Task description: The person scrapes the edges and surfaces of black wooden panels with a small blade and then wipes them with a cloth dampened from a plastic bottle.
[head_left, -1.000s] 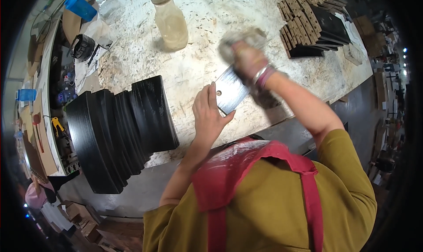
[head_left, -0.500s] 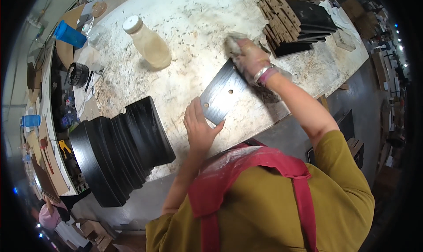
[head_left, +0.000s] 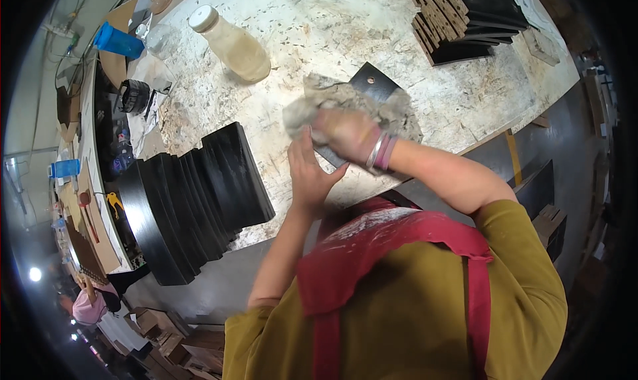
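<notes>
A dark, flat panel (head_left: 373, 81) with drilled holes lies on the worktable, mostly covered by a grey, crumpled rag (head_left: 399, 111). Pressing that rag over the panel is my right hand (head_left: 349, 135), its fingers blurred by motion. My left hand (head_left: 309, 177) rests at the panel's near left end, fingers stretched out and thumb spread. The two hands almost touch, and the rag hides most of the panel's surface.
A leaning row of black panels (head_left: 199, 200) stands on the table's left side. Beyond it are a plastic bottle (head_left: 232, 44) with a white cap and a blue cup (head_left: 118, 41). More drilled panels (head_left: 465, 24) are stacked at the far right. The table's edge (head_left: 488, 142) runs close before me.
My right hand has swept the rag from the panel's far end toward me and to the left, near my left hand. The left hand stays at the panel's near end. My view has shifted slightly.
</notes>
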A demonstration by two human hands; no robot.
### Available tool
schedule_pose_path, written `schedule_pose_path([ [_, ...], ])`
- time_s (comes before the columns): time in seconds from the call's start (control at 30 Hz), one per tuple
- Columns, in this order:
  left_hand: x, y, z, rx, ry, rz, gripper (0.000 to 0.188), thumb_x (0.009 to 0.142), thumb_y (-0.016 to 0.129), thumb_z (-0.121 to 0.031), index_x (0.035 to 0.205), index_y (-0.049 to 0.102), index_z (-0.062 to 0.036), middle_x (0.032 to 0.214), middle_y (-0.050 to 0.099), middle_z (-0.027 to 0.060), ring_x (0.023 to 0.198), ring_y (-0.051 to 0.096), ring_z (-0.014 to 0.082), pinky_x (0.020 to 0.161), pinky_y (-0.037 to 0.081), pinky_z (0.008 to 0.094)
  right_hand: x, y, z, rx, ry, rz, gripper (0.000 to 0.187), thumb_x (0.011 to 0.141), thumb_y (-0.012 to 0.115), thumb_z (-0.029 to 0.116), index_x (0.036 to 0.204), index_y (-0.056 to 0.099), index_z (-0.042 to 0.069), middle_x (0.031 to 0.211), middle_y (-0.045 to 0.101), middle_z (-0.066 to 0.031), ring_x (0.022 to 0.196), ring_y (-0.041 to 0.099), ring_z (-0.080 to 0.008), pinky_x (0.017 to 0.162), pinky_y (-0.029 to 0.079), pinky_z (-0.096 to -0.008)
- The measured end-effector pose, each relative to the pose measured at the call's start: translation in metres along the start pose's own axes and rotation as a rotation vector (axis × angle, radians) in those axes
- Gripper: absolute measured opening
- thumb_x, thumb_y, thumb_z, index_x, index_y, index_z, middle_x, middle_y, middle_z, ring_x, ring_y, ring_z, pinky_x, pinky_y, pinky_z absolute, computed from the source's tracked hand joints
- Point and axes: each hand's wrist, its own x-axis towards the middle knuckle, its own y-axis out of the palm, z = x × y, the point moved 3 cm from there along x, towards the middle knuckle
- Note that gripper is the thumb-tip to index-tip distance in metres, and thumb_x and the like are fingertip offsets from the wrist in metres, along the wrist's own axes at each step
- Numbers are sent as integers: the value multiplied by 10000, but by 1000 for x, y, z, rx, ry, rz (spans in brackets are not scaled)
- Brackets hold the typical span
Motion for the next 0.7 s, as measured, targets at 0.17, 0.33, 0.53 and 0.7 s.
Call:
schedule_pose_path([
  [0.17,-3,1,-8,31,154,-117,1107,631,845,-235,1463,161,22,1328,421,269,1191,415,433,1037,330,498,33,-44,-75,185,431,13,259,946,452,236,991,629,53,976,666,-171,909,648,-307,816,511,-414],
  [0.33,-4,-1,-4,11,60,-69,1133,627,851,-239,1472,140,14,1342,420,260,1207,413,418,1041,335,482,15,11,-16,-137,-89,-67,256,929,467,153,1115,637,112,1097,660,-146,988,642,-298,910,495,-388],
  [0.53,-3,0,-3,24,62,-103,1137,632,840,-203,1485,113,-13,1382,403,236,1233,409,398,1055,332,465,38,-59,-40,-166,222,-36,176,902,528,146,1007,633,52,981,664,-185,891,647,-324,816,508,-395],
  [0.7,-6,2,1,-32,-67,-20,1156,636,848,-227,1486,95,-10,1407,373,253,1271,384,401,1072,324,467,12,12,-12,-88,61,-87,236,908,521,157,1124,607,118,1017,669,-153,841,681,-292,738,552,-422],
])
